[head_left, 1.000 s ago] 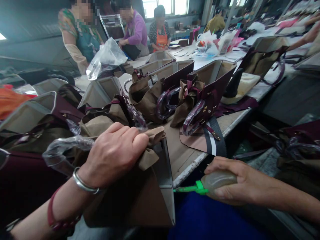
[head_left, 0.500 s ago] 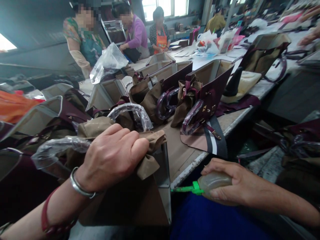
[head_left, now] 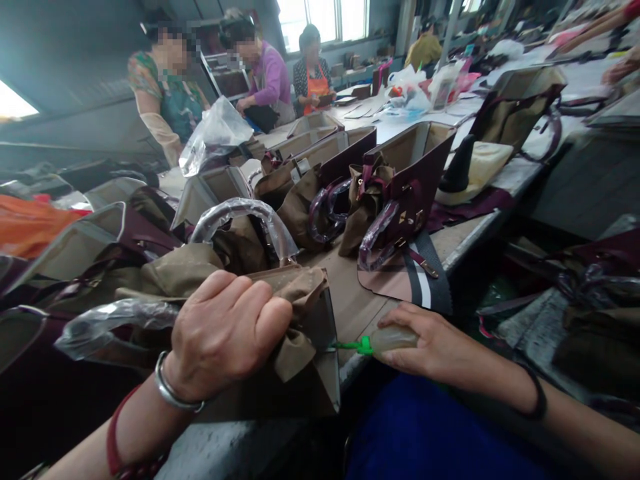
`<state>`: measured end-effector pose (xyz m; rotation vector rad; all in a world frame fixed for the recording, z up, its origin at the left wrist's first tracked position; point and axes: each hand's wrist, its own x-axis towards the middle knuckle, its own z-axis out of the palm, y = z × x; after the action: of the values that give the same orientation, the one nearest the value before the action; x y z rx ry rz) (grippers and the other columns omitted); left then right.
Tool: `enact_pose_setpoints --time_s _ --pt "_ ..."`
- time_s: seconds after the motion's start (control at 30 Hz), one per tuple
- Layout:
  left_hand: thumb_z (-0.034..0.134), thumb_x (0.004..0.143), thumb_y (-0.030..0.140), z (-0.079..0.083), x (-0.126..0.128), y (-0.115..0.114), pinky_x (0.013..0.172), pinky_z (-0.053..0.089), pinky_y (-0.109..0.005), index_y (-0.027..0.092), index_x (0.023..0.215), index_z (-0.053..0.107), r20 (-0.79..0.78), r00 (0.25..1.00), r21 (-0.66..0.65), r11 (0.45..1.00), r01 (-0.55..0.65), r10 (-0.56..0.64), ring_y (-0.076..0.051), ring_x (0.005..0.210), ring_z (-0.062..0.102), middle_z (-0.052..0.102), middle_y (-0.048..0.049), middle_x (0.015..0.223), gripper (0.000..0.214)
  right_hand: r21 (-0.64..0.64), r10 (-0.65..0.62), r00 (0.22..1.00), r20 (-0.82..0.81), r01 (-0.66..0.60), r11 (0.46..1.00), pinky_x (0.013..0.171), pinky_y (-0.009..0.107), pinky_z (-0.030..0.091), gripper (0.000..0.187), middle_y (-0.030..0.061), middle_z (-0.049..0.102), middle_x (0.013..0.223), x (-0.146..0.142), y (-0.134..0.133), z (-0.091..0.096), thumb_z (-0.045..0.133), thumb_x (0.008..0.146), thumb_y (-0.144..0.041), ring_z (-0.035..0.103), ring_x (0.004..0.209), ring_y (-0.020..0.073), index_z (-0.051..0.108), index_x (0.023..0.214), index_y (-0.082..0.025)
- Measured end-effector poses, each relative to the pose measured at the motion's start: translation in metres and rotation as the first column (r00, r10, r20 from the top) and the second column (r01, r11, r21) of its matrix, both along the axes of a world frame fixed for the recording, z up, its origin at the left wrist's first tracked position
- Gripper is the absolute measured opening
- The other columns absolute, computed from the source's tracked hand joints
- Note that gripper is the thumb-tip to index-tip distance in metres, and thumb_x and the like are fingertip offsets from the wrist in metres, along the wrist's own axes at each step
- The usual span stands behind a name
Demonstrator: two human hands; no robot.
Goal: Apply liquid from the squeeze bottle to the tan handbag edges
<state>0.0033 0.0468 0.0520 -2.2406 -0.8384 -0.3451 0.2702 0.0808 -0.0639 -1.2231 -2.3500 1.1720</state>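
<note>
My left hand is closed over the tan cloth lining bunched at the top of a brown handbag at the table's near edge. A plastic-wrapped handle arches up behind it. My right hand grips a small translucent squeeze bottle with a green nozzle. The nozzle tip points left and touches the bag's grey side edge.
Several maroon and tan handbags stand in rows on the long worktable. A striped strap lies near the edge. Three people work at the far end, beside a clear plastic bag. Orange cloth lies at the left.
My right hand has moved the bottle left and up until its green nozzle meets the bag's side edge. My left hand keeps its grip on the lining. The wrapped handle now stands higher.
</note>
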Motion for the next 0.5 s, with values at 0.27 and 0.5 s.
enact_pose_setpoints --time_s 0.27,0.5 --pt "0.037 0.089 0.005 0.000 0.001 0.000 0.051 0.026 -0.034 0.019 0.055 0.043 0.027 1.000 -0.016 1.000 0.015 -0.014 -0.017 0.050 0.031 0.038 -0.0008 0.050 0.038 -0.035 0.041 0.997 0.062 -0.039 0.999 0.064 0.025 0.042 0.022 0.0027 0.051 0.087 -0.003 0.002 -0.002 0.062 0.074 -0.031 0.055 0.075 0.0159 0.060 0.093 -0.019" --pt "0.038 0.090 0.007 0.006 0.001 0.007 0.049 0.027 -0.033 0.018 0.054 0.045 -0.022 0.999 -0.027 0.999 0.038 -0.038 -0.017 0.048 0.032 0.038 -0.0007 0.049 0.038 0.000 0.010 0.999 0.050 -0.010 1.000 0.066 0.025 0.043 0.023 0.0030 0.052 0.089 -0.004 0.002 0.002 0.062 0.074 -0.029 0.055 0.077 0.0157 0.060 0.094 -0.019"
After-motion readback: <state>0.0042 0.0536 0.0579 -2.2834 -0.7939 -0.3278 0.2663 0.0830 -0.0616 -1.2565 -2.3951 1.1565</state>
